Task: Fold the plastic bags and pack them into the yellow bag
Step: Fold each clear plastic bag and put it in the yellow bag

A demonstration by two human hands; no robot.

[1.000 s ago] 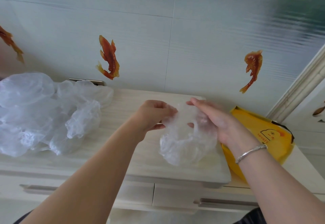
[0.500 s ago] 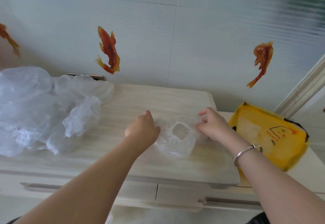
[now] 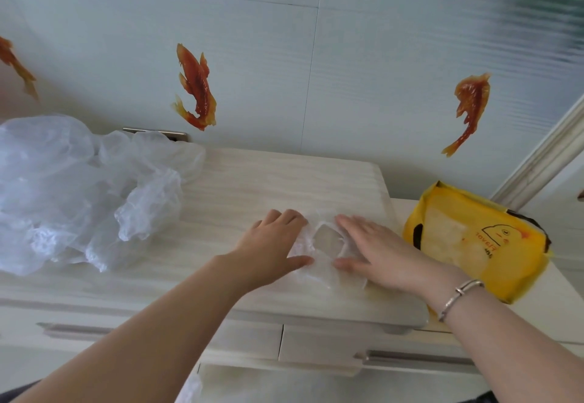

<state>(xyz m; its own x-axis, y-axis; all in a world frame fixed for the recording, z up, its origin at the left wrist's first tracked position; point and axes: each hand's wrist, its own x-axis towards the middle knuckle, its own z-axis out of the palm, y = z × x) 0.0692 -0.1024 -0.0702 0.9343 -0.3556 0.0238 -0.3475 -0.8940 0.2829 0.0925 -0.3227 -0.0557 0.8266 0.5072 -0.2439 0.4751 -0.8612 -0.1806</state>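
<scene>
Pressing a thin clear bag (image 3: 327, 255) flat on the pale wood-grain top (image 3: 252, 187), both palms down. Left hand (image 3: 271, 249) and right hand (image 3: 376, 249) have fingers straight, gripping nothing. Crinkly pile (image 3: 79, 191) of translucent bags sits far left. Glossy yellow bag (image 3: 493, 244) lies just right, some clear film visible inside.

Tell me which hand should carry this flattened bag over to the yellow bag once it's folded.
Probably the right hand. It presses the clear bag on the side nearest the yellow bag, which lies just beyond its wrist. The left hand would have to cross over it.
</scene>
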